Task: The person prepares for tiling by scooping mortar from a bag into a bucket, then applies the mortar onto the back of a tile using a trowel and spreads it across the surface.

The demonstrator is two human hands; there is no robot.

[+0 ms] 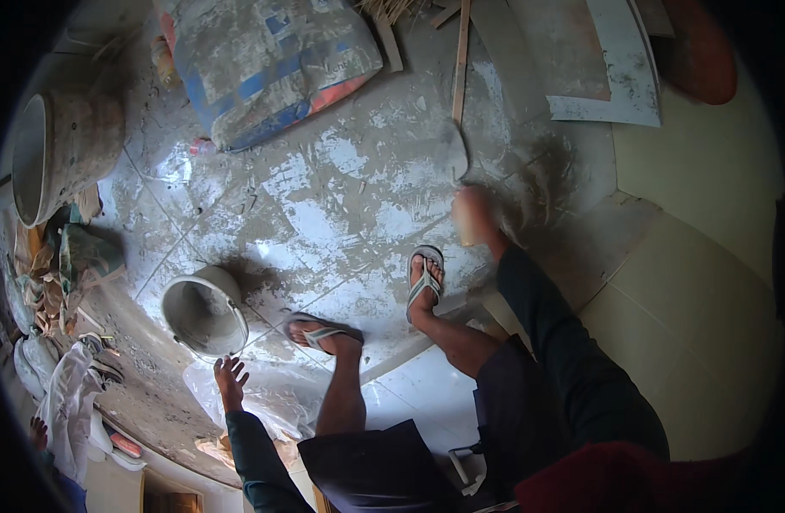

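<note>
The right hand (475, 214) is blurry; its fingers wrap a long wooden handle with a flat grey shovel blade (455, 147) resting on the dusty tiled floor (341, 205). The left hand (230, 374), fingers spread apart, hovers beside a dirty grey bucket (202, 309).

A dusty tiled floor (341, 197) is carrying a cement sack (264, 60), two buckets (202, 309), wood strips (461, 51) and a board (614, 77).
</note>
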